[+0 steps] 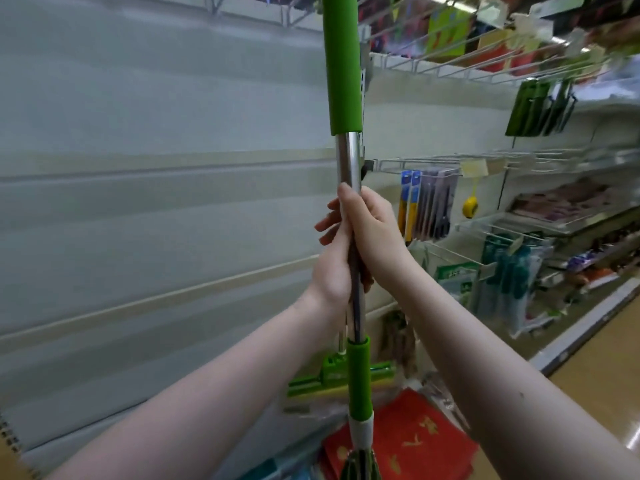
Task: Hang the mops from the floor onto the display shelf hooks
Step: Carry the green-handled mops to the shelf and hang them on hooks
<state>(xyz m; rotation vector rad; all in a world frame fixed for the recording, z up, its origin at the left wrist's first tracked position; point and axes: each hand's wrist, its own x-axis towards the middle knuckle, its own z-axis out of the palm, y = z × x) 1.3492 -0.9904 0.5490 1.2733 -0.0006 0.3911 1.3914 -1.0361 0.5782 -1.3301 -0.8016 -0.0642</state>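
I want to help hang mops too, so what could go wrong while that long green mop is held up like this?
The mop is long, and its top runs out of view, so the hook cannot be seen; it might miss. Both hands, left hand and right hand, grip the smooth metal part, which may slip. The wire racks and hanging packets are close on the right, so a swing could knock them.

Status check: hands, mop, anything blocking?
Left hand and right hand both gripping mop shaft, held upright. Top out of frame; hook unseen. Second mop low behind.
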